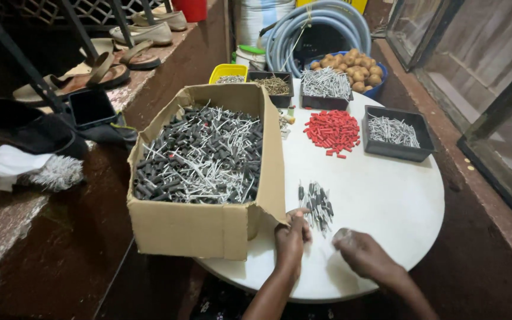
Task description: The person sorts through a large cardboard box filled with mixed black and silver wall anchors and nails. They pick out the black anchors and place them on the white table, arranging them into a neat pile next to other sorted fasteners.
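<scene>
- Left hand (291, 234) low at the near edge of the round white table (386, 201), fingers curled, fingertips touching the torn near-right corner of the cardboard box (208, 228); pinching the flap or merely resting on it, cannot tell.
- Right hand (360, 252) just beside it to the right, also near the table's front edge, fingers drawn together over something small and pale; blurred, so grip and object unclear.
- Small heap of dark sleeved pins (317, 203) on the bare tabletop just beyond both hands, between them and the table's middle.
- Cardboard box filling the table's left side and overhanging its left edge, packed with dark sleeves and silver pins (200, 157) in a jumble.
- Loose pile of red sleeves (331, 131) past the middle toward the far edge.
- Black tray of silver pins (395, 133) at the right edge.
- Another black tray of pins (326, 88), a black tray of brownish bits (274, 86) and a yellow tray (228, 73) lined along the far edge.
- Blue basin of round brown items (357, 68) and coiled grey hose (318, 29) behind the table.
- Sandals (99, 68) on the ledge at left.
</scene>
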